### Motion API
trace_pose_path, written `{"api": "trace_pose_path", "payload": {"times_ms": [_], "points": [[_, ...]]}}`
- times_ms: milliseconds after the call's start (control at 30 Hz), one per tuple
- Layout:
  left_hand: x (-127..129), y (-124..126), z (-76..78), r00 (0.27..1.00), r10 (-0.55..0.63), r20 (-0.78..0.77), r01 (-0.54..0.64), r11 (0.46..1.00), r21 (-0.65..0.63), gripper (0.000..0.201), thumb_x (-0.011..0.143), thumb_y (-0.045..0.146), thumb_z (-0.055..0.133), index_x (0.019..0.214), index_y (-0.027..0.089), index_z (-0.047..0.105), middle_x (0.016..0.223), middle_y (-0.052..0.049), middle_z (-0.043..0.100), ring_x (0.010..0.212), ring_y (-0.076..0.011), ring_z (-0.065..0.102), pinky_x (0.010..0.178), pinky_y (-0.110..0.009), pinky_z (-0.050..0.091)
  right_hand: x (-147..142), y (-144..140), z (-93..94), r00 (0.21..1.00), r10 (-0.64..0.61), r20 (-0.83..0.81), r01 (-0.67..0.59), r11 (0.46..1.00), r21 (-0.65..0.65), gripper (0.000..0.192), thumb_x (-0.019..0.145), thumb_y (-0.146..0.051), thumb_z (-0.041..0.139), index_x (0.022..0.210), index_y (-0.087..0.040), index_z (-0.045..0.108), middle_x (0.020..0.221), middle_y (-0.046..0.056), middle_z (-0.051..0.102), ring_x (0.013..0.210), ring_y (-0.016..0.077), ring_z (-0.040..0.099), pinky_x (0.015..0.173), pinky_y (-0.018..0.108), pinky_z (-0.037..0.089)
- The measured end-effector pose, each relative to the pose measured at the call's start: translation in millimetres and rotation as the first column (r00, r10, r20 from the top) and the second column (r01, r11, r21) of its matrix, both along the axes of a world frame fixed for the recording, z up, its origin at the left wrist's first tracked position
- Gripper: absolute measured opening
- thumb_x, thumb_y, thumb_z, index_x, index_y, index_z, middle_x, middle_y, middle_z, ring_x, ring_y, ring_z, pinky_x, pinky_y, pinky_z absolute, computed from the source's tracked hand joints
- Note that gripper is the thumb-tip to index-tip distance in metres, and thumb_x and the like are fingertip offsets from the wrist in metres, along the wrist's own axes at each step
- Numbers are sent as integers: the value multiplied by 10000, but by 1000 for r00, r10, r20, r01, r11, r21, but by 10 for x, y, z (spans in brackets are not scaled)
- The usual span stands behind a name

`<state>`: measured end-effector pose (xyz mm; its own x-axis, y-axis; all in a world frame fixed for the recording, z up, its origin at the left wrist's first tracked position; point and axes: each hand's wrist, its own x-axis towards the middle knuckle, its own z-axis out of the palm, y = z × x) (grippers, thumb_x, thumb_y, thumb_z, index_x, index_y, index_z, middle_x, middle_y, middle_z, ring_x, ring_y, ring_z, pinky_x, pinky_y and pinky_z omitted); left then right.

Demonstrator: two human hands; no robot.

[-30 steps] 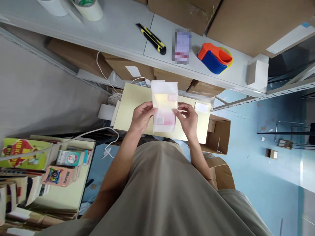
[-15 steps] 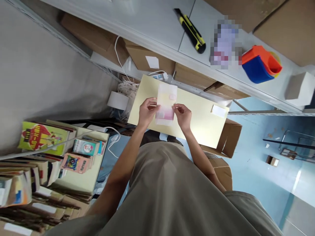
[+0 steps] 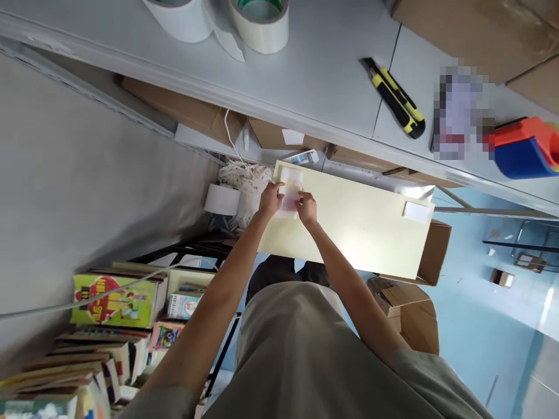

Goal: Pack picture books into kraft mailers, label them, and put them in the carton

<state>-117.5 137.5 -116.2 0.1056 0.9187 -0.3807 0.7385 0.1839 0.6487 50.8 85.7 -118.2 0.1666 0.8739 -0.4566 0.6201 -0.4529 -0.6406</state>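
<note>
Left hand (image 3: 271,199) and right hand (image 3: 306,208) each pinch 1 side of small translucent white packet with pink and yellow contents (image 3: 290,194), fingers closed on its edges. Packet sits over left end of long pale yellow board (image 3: 367,227). Above board: grey shelf (image 3: 323,87) carrying yellow-black utility knife (image 3: 395,97), 2 tape rolls (image 3: 261,23), orange-blue tape dispenser (image 3: 526,148). Stacked colourful books (image 3: 113,299) lower left of board.

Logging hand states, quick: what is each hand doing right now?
Left hand: closed on the small translucent white plastic packet.
Right hand: closed on the same packet.
</note>
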Motion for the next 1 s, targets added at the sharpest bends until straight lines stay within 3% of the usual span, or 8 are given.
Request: {"api": "trace_pose_path", "payload": {"times_ms": [167, 333, 467, 600, 700, 800, 900, 1000], "points": [[-5, 51, -92, 998, -34, -60, 33, 999, -25, 524, 941, 42, 752, 1424, 241, 786, 1322, -148, 654, 1354, -359, 668, 1253, -456, 524, -132, 45, -73, 993, 12, 116, -5, 998, -57, 518, 1017, -77, 601, 1511, -160, 734, 1560, 189, 669, 1206, 261, 795, 1144, 386, 621], [45, 123, -123, 996, -40, -81, 30, 992, -121, 529, 970, 16, 719, 1441, 255, 754, 1260, -109, 728, 1153, -300, 746, 1121, -407, 578, -128, 128, -27, 985, 52, 165, -31, 991, -132, 465, 1034, -132, 651, 1493, -169, 714, 1555, 181, 649, 1239, 272, 745, 1162, 388, 598], [80, 203, -61, 987, -104, -120, 77, 975, -208, 551, 1005, 55, 731, 1518, 252, 704, 1336, -118, 784, 1254, -299, 760, 1112, -381, 569, -115, 213, 80, 963, 115, 246, -68, 979, -191, 431, 1070, -217, 698, 1500, -186, 696, 1598, 186, 620, 1377, 310, 677, 1184, 408, 592], [168, 102, 72, 974, -150, -170, 115, 974, -196, 639, 1040, 93, 681, 1665, 198, 598, 1608, -209, 674, 1463, -364, 701, 1167, -433, 576, -90, 292, 234, 917, 249, 310, -171, 951, -259, 498, 1075, -247, 742, 1566, -222, 665, 1635, 183, 598, 1505, 324, 600, 1263, 449, 541], [223, -163, 176, 979, -165, -123, 147, 979, -143, 862, 961, 86, 764, 1772, 122, 475, 1789, -276, 523, 1667, -428, 529, 1299, -495, 517, -33, 285, 356, 893, 329, 308, -239, 925, -297, 652, 1033, -258, 807, 1656, -231, 616, 1647, 199, 591, 1536, 348, 589, 1311, 503, 497], [182, -604, 280, 986, -156, -58, 151, 985, -77, 924, 950, 93, 758, 1804, 73, 406, 1862, -309, 431, 1754, -424, 429, 1385, -543, 445, 44, 122, 466, 922, 286, 262, -236, 950, -204, 705, 1027, -255, 781, 1706, -224, 592, 1614, 215, 611, 1522, 375, 607, 1312, 538, 502], [38, -1203, 404, 999, -27, 34, 26, 999, 31, 764, 982, 120, 718, 1721, 89, 525, 1804, -294, 530, 1718, -405, 499, 1423, -574, 404, 99, -227, 562, 964, 223, 142, -228, 974, 14, 648, 1027, -196, 683, 1673, -171, 642, 1536, 239, 653, 1441, 382, 654, 1291, 566, 533], [-144, -1886, 559, 973, 185, 135, -202, 971, 126, 559, 1025, 173, 683, 1584, 154, 660, 1612, -230, 722, 1561, -379, 660, 1373, -572, 479, 100, -687, 666, 961, 275, 33, -277, 948, 155, 612, 1021, -178, 614, 1628, -170, 693, 1470, 223, 689, 1289, 342, 720, 1234, 556, 592]]}}
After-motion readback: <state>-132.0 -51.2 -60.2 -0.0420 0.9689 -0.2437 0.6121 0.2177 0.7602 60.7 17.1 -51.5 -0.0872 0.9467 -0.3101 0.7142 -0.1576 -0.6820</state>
